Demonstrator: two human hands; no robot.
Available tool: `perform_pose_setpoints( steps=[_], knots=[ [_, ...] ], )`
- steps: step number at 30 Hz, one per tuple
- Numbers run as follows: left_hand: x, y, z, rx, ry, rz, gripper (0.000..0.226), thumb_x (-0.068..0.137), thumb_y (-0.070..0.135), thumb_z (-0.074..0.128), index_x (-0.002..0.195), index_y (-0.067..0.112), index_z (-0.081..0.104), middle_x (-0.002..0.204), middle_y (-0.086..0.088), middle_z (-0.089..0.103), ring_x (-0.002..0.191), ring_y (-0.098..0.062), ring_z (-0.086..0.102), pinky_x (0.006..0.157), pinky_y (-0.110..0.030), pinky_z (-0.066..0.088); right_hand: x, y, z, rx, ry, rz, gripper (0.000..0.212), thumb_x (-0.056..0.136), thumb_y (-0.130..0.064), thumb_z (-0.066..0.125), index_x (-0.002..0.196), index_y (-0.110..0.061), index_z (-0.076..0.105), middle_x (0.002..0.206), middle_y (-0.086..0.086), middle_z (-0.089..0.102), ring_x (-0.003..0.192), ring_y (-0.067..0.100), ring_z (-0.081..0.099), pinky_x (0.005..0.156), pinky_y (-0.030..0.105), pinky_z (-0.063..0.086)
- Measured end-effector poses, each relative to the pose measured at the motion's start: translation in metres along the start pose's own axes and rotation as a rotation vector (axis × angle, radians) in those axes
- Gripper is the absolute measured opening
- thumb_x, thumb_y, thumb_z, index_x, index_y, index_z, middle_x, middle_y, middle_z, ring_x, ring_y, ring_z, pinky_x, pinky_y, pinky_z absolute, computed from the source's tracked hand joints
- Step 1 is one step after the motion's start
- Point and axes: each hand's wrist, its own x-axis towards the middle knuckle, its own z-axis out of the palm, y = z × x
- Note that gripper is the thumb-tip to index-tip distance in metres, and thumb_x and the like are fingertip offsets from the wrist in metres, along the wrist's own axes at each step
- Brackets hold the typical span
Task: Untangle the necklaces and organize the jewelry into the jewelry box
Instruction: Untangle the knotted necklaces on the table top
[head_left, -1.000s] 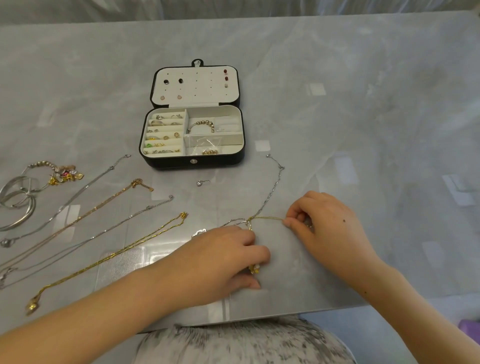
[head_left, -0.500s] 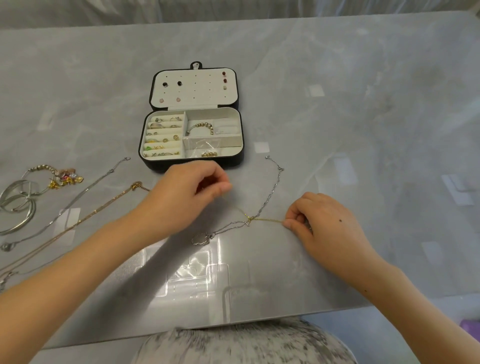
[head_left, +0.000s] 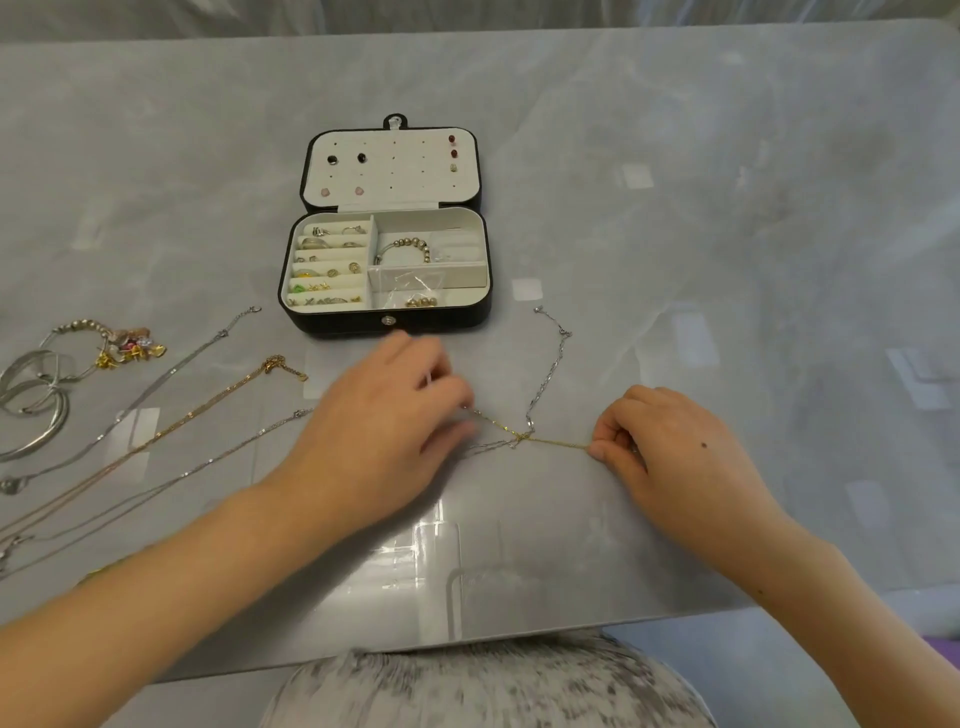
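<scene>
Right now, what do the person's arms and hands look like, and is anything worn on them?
Both forearms are bare; no sleeves show. Neither the left hand nor the right hand carries a ring, watch or bracelet that I can see. A small dark mole marks the back of the right hand. The left hand is blurred.
</scene>
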Motion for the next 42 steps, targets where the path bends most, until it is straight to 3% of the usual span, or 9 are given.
perform_pose_setpoints(
  steps=[5,8,10,14,18,22,25,38,42],
  knots=[
    [-0.015,0.017,0.011,-0.091,-0.146,-0.02,0.029,0.084,0.038,0.044,0.077,0.014,0.059,0.083,0.001,0.055,0.075,-0.02,0.053,0.06,-0.037,0.051,-0.008,0.005,-0.003,-0.016,-0.02,0.021,0.015,0.093,-0.031,0.048,0.079,-0.029,0.046,0.077,-0.016,0.041,0.079,0.007,0.037,0.068,0.021,0.026],
    [-0.021,0.018,0.011,-0.082,-0.122,-0.034,0.013,0.079,0.018,0.064,0.07,0.012,0.057,0.075,-0.002,0.054,0.066,-0.023,0.053,0.054,-0.039,0.051,-0.01,0.007,-0.005,-0.022,-0.014,0.03,0.014,0.093,-0.032,0.048,0.08,-0.028,0.047,0.079,-0.015,0.043,0.079,0.007,0.038,0.068,0.021,0.028],
    [-0.023,0.018,0.011,-0.063,-0.139,-0.02,0.021,0.069,0.008,0.076,0.066,0.012,0.056,0.07,-0.002,0.053,0.06,-0.022,0.053,0.05,-0.036,0.05,-0.01,0.008,-0.004,-0.017,-0.008,0.031,0.014,0.093,-0.031,0.049,0.079,-0.028,0.047,0.077,-0.016,0.041,0.078,0.007,0.038,0.068,0.022,0.028],
    [-0.016,0.016,0.007,-0.055,-0.213,0.045,0.021,0.083,0.013,0.055,0.067,0.023,0.046,0.073,0.007,0.048,0.062,-0.014,0.047,0.06,-0.024,0.04,-0.011,0.008,-0.002,-0.016,0.008,0.04,0.015,0.092,-0.03,0.051,0.078,-0.027,0.048,0.072,-0.018,0.037,0.077,0.008,0.037,0.066,0.022,0.026],
    [0.003,0.016,-0.011,-0.413,-0.372,-0.231,0.022,0.097,0.016,0.043,0.077,0.024,0.041,0.079,0.012,0.056,0.075,-0.007,0.051,0.069,-0.016,0.039,-0.011,0.008,-0.003,-0.004,0.009,0.037,0.014,0.092,-0.03,0.05,0.078,-0.027,0.048,0.073,-0.016,0.039,0.077,0.008,0.037,0.067,0.023,0.027],
    [0.024,0.006,-0.021,-0.637,-0.424,-0.31,0.015,0.097,0.017,0.042,0.083,0.016,0.046,0.07,0.004,0.061,0.066,-0.01,0.053,0.072,-0.029,0.045,-0.01,0.008,-0.003,0.004,0.005,0.033,0.015,0.092,-0.03,0.051,0.078,-0.026,0.048,0.077,-0.014,0.042,0.078,0.009,0.038,0.069,0.023,0.029],
    [0.036,0.001,-0.024,-0.696,-0.452,-0.346,0.015,0.097,0.017,0.043,0.083,0.015,0.047,0.066,0.003,0.057,0.062,-0.008,0.048,0.067,-0.025,0.041,-0.01,0.009,-0.003,0.014,0.0,0.036,0.015,0.092,-0.03,0.051,0.078,-0.027,0.048,0.074,-0.016,0.04,0.078,0.008,0.038,0.069,0.022,0.029],
    [0.055,-0.002,0.003,0.038,-0.182,-0.069,0.009,0.097,0.025,0.038,0.089,0.022,0.039,0.081,0.007,0.048,0.077,-0.021,0.047,0.066,-0.035,0.04,-0.009,0.009,-0.006,0.003,-0.014,0.028,0.014,0.091,-0.033,0.051,0.078,-0.03,0.047,0.073,-0.018,0.039,0.079,0.007,0.039,0.07,0.022,0.031],
    [0.046,-0.005,0.01,0.139,-0.026,0.057,0.009,0.087,0.018,0.056,0.086,0.01,0.06,0.086,-0.009,0.058,0.072,-0.032,0.054,0.052,-0.036,0.045,-0.009,0.009,-0.004,0.012,0.024,0.037,0.012,0.085,-0.036,0.059,0.078,-0.03,0.053,0.071,-0.018,0.043,0.076,0.007,0.041,0.064,0.019,0.032]
  ],
)
